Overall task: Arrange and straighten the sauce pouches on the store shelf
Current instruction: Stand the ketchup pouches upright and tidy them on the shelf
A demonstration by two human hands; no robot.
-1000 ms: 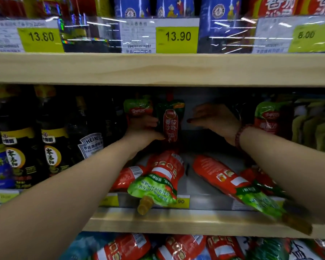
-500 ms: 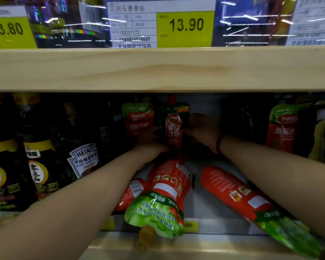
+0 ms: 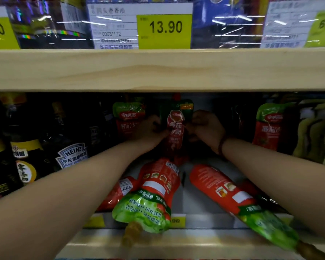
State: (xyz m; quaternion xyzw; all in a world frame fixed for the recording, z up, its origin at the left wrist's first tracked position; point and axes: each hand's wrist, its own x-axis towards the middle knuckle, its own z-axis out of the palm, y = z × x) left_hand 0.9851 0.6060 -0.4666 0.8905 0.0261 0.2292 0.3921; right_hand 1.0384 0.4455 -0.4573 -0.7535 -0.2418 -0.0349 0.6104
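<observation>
An upright red and green sauce pouch (image 3: 175, 128) stands deep in the middle of the shelf. My left hand (image 3: 148, 131) grips its left edge and my right hand (image 3: 206, 128) grips its right edge. Another pouch (image 3: 129, 117) stands upright just left of it, and one more (image 3: 268, 126) stands at the right. Three pouches lie flat in front: one (image 3: 156, 192) with its spout over the shelf edge, one (image 3: 118, 192) partly under it, and one (image 3: 231, 196) slanting to the lower right.
Dark sauce bottles, one labelled Heinz (image 3: 71, 154), fill the left of the shelf. Yellow-green packets (image 3: 315, 132) stand at the far right. The wooden shelf board above (image 3: 158, 70) carries price tags, one reading 13.90 (image 3: 164, 29). The lower shelf lip (image 3: 195, 244) holds small yellow tags.
My right hand has come in from the right and closed on the upright pouch's right edge. The view has moved closer to the shelf and a little downward.
</observation>
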